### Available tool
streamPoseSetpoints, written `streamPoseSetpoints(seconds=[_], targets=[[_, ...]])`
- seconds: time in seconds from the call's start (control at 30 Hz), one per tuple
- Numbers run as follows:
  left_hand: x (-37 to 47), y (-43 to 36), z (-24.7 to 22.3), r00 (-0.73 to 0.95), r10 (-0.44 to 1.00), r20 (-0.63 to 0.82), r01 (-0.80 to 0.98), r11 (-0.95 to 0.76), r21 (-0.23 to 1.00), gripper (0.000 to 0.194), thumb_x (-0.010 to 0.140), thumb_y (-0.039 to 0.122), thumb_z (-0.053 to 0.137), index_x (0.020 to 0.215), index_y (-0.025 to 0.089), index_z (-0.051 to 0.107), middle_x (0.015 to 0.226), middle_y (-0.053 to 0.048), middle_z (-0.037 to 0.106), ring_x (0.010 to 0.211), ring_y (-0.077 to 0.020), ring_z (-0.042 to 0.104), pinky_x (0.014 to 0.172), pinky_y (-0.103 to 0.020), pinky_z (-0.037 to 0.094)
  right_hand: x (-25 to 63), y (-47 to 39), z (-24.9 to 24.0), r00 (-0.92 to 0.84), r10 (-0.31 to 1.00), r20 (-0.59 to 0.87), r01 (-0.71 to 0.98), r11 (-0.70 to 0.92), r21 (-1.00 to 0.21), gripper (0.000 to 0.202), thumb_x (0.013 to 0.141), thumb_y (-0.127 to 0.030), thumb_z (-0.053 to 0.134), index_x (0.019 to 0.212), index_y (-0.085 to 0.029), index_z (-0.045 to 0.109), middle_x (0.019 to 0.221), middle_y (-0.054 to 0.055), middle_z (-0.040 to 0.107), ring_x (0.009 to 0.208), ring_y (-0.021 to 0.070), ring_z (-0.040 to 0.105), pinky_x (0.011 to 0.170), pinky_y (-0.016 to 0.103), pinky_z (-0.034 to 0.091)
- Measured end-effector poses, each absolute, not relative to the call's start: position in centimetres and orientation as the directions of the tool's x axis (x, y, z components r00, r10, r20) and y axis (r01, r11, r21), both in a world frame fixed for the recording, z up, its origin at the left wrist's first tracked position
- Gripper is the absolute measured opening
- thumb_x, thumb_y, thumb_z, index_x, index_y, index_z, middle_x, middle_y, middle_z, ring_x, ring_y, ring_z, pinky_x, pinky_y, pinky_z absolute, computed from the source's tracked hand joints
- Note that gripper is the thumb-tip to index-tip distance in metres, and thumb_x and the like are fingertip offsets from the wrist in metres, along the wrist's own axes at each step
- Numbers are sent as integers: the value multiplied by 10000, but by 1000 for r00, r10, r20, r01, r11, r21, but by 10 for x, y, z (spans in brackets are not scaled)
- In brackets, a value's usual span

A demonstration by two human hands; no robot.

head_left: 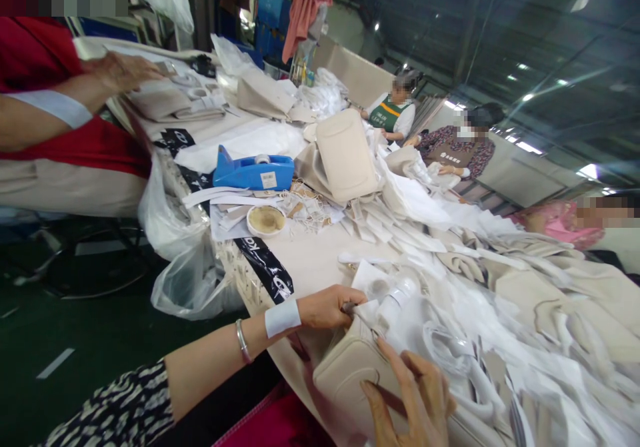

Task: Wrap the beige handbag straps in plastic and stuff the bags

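Note:
A beige bag (345, 374) with a stitched curved outline lies tilted at the table's near edge. My left hand (330, 306) is closed at its far upper edge, and a small dark thing, too small to name, shows at the fingertips. On the near side, my right hand (415, 397) grips the bag, with thumb and forefinger pressed on its panel. White wrapping (400, 297) lies just beyond the bag, close to both hands.
A blue tape dispenser (255, 172), a small round tub (267, 221) and tangled strings (310, 208) lie farther up the table. Another beige bag (347, 154) stands behind them. Wrapped pieces heap up on the right. A co-worker's hand (123, 74) is at far left; other people work across the table.

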State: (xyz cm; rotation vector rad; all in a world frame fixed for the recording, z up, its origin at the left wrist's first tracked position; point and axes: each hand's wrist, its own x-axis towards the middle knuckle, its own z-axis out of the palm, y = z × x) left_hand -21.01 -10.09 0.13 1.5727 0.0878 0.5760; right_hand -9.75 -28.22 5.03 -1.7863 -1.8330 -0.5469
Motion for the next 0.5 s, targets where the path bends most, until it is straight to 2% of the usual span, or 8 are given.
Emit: streamPoseSetpoints(seconds=[0.17, 0.33, 0.5], targets=[[-207, -104, 1, 867, 406, 289, -306, -24, 952, 96, 696, 122, 640, 785, 148, 617, 765, 16, 577, 720, -131, 517, 668, -217, 413, -97, -280, 51, -11, 799, 602, 996, 65, -68, 363, 933, -414, 527, 1233, -215, 572, 1024, 112, 507, 930, 304, 498, 814, 425, 332], [-209, -115, 4, 808, 535, 248, -318, 41, 947, 81, 699, 160, 672, 759, 145, 620, 791, 10, 586, 755, -134, 517, 686, -213, 409, -98, -278, 50, -11, 804, 594, 995, 67, -73, 367, 930, -403, 526, 1234, -204, 572, 1035, 113, 507, 933, 303, 484, 822, 429, 311], [-210, -132, 10, 812, 563, 152, -301, 181, 936, 255, 745, 316, 704, 922, 144, 638, 803, -20, 637, 736, -159, 574, 682, -242, 462, -104, -279, 50, 54, 809, 585, 986, 50, -160, 374, 905, -277, 554, 1276, -226, 562, 1052, 99, 497, 962, 292, 469, 834, 426, 313]])
